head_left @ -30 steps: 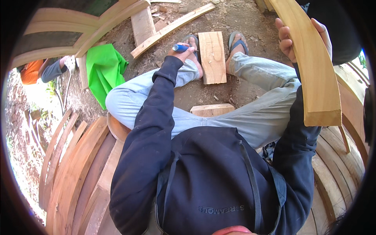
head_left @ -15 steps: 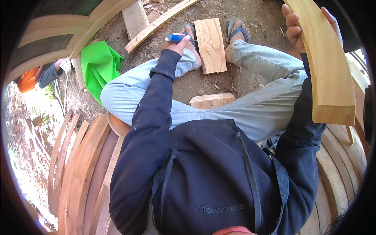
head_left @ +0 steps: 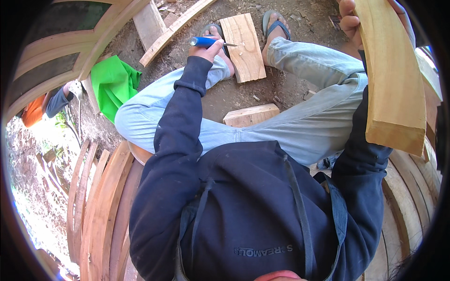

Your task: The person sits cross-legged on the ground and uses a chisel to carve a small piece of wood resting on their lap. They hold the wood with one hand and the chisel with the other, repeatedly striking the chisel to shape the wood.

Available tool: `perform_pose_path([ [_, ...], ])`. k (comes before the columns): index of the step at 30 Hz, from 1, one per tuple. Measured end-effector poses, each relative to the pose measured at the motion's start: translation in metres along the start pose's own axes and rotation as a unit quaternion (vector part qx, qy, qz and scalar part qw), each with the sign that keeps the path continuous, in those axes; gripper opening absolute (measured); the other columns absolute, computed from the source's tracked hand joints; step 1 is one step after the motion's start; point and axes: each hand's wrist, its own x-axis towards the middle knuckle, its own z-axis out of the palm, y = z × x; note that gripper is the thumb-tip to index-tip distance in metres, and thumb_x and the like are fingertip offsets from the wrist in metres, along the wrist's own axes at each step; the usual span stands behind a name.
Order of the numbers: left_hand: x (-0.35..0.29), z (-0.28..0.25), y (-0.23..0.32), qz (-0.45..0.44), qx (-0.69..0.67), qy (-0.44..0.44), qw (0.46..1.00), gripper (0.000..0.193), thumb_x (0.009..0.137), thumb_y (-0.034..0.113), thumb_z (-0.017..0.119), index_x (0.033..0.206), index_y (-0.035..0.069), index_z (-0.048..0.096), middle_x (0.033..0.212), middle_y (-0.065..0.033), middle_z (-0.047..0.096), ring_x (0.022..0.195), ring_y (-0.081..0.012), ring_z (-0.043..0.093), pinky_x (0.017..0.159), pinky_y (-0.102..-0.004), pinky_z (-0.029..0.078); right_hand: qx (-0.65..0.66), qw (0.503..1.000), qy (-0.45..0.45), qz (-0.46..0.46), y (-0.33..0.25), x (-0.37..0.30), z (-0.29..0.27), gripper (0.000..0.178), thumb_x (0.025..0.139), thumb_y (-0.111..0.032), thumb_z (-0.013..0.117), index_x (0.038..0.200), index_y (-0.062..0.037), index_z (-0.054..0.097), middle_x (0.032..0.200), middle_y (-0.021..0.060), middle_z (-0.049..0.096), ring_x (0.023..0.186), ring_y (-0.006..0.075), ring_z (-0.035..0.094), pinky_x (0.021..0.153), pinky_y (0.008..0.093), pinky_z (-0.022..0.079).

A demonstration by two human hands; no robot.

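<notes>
My left hand point(head_left: 206, 50) is closed round the blue handle of a screwdriver point(head_left: 202, 42). Its thin metal shaft points right, with the tip over a flat wooden board point(head_left: 247, 63) on the ground; whether the tip touches it I cannot tell. Small pale chips lie on the board. Raised at the upper right, my right hand point(head_left: 349, 21) grips a thick, slightly curved wooden block point(head_left: 393, 75). The fingers wrap its left edge, and part of the hand is hidden behind the block.
A short wooden block point(head_left: 251, 115) lies between my legs. Green cloth point(head_left: 114, 86) hangs at the left by a curved wooden frame point(head_left: 96, 42). A long curved strip point(head_left: 176, 32) lies beyond. Curved planks point(head_left: 105, 201) stand on both sides. Another person's sleeve point(head_left: 58, 100) shows far left.
The screwdriver's shaft now reaches farther over the board. My right hand still holds the block up, slightly higher in view. The whole view has shifted a little.
</notes>
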Motion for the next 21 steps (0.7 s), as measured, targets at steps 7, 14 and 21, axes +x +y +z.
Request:
perform_pose_path([
  [7,0.005,0.006,-0.008,0.001,0.06,-0.001,0.998,0.038,0.082,0.036,0.08,0.103,0.005,0.074,0.104,-0.0123,0.072,0.097,-0.0234,0.07,0.09,-0.0329,0.053,-0.064,0.998,0.003,-0.003,0.001,0.008,-0.002,0.071,0.085,-0.049,0.062,0.13,0.0037,0.051,0.11,0.0187,0.059,0.089,0.0254,0.059,0.074,0.0372,0.051],
  [14,0.004,0.005,-0.014,-0.013,0.073,0.009,0.997,0.041,0.08,0.042,0.079,0.103,0.008,0.076,0.111,-0.0144,0.072,0.106,-0.0283,0.068,0.097,-0.0364,0.05,-0.029,0.996,-0.003,0.079,-0.006,0.01,-0.005,0.076,0.084,-0.054,0.062,0.126,0.0075,0.05,0.103,0.0179,0.06,0.088,0.0254,0.059,0.072,0.0358,0.053],
  [21,0.006,0.01,-0.011,-0.025,0.08,-0.009,0.996,0.044,0.08,0.044,0.08,0.106,0.009,0.075,0.118,-0.0162,0.07,0.113,-0.0294,0.066,0.1,-0.0364,0.049,-0.054,0.993,0.004,0.101,-0.01,0.01,-0.008,0.076,0.083,-0.055,0.062,0.127,0.0066,0.049,0.1,0.0161,0.06,0.087,0.0248,0.059,0.071,0.0341,0.053],
])
